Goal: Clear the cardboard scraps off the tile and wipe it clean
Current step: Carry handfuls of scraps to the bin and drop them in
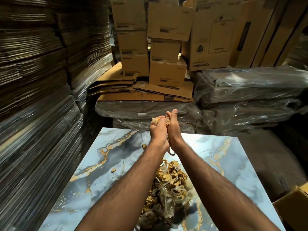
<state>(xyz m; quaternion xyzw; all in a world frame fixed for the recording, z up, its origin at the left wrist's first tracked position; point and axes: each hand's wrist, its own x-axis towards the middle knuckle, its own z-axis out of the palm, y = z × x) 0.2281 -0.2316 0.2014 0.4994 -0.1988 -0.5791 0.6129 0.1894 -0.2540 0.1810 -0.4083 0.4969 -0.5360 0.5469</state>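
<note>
While most of the cardboard scraps [168,185] sit heaped in one pile near the middle of the tile [233,164], you've got a handful of them [160,120] lifted up over its far edge. Looks to me like gathering first and carrying in bunches, which beats chasing bits one by one. A couple of stray pieces [114,170] lie apart on the left side of the marbled surface, so those will need their own pass.

Your left hand [158,130] and right hand [173,129] are pressed together like a clamshell, fingers curled around the clump and the right thumb sticking up. I'd guess that's to stop loose bits from slipping out, though a thin strip [171,152] dangles below your wrists anyway.

Whether the tile rests on a table or a stack, I can't tell. Beyond it are plastic-wrapped bundles [250,95], flattened cartons [146,92] and stacked boxes [166,70]. A tall wall of flat cardboard [38,80] runs down your left side, and an open box [295,202] sits at the lower right, which might be a handy dump spot. No cloth in sight yet, so I'd say wiping is a way off.
</note>
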